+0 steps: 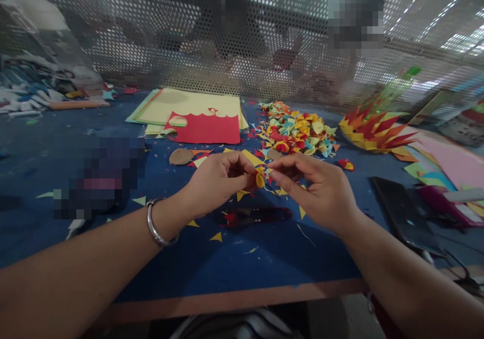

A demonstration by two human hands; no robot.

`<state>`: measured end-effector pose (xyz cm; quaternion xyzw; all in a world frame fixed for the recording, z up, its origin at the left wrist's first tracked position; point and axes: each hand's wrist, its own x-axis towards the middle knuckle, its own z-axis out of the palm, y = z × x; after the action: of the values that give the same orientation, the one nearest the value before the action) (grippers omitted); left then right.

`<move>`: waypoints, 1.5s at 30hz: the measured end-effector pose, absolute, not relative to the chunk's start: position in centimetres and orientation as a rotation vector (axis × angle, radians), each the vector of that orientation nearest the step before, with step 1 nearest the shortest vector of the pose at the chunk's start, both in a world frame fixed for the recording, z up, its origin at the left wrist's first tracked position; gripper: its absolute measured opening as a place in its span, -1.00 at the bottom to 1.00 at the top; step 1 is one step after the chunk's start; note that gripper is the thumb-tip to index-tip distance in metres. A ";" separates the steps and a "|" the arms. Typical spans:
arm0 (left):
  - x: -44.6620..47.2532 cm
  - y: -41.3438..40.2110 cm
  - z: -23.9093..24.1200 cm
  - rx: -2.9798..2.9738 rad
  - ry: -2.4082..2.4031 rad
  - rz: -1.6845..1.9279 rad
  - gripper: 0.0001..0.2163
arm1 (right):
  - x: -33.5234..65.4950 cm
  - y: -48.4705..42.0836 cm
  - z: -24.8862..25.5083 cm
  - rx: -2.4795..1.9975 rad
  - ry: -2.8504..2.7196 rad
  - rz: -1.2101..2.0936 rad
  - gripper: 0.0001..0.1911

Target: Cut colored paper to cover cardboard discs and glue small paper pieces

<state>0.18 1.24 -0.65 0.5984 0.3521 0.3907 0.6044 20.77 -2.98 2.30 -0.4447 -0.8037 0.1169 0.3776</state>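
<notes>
Both my hands meet over the blue table [264,258]. My left hand [217,182], with a metal bangle on the wrist, is closed and pinches a small folded yellow and red paper piece [259,179]. My right hand [313,190] pinches the same piece from the right, fingers pressed together. Red-handled scissors [257,216] lie on the table just below my hands. Small yellow paper scraps [216,236] are scattered around them.
A pile of small folded coloured paper pieces [298,134] lies behind my hands. Red and yellow sheets [200,119] lie at the back. A spiky red-yellow paper fan [376,129] and pink sheets [454,162] are at right, beside a black phone [401,213]. A perforated metal screen [151,36] closes the back.
</notes>
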 end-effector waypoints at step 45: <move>0.0 1.0 -1.2 1.755 1.073 1.167 -0.92 | 20.3 -2.8 1.8 -1.224 -1.951 0.359 -0.87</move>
<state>-0.03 1.04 -1.18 0.6869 0.4200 0.4566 0.3785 20.33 -2.77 1.79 -0.4827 -0.7691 0.1416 0.3942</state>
